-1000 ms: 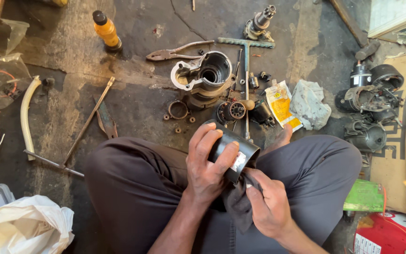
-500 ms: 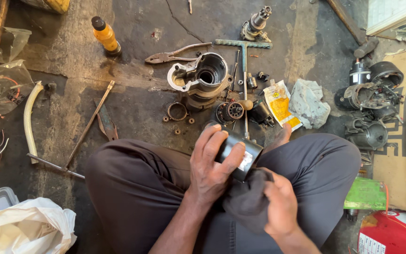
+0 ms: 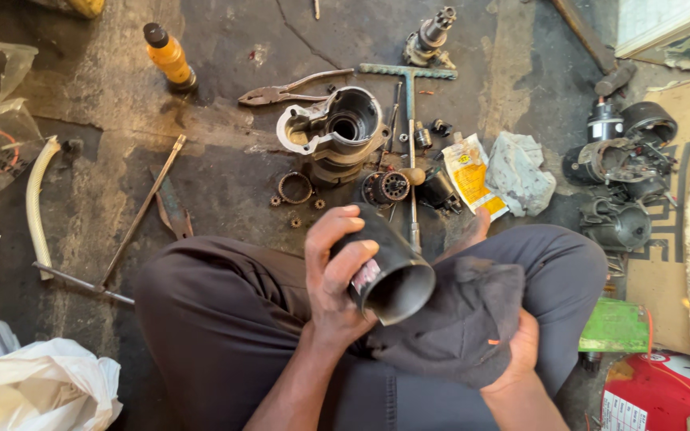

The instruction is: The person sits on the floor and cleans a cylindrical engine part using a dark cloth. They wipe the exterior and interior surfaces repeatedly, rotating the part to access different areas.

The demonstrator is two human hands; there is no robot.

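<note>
Left hand (image 3: 335, 279) is clamped round a dark metal cylinder housing (image 3: 389, 271), open end tipped toward the camera, held over the lap w/ fingers wrapped across the top and thumb at the near rim. Right hand (image 3: 517, 351) is closed under a dark rag (image 3: 461, 319), bunched just beside the housing's mouth, touching or nearly so.

To do it well, I'd judge: keep the left grip firm, work the rag into the bore, turn the housing a bit at a time, and mind the sharp rim.

Further out on the floor (image 3: 105, 175): grey cast housing (image 3: 333, 128), small gear (image 3: 393, 187), pliers (image 3: 289, 89), T-handle wrench (image 3: 409, 76), orange bottle (image 3: 168, 56), yellow packet (image 3: 473, 172), crumpled grey cloth (image 3: 521, 172).
</note>
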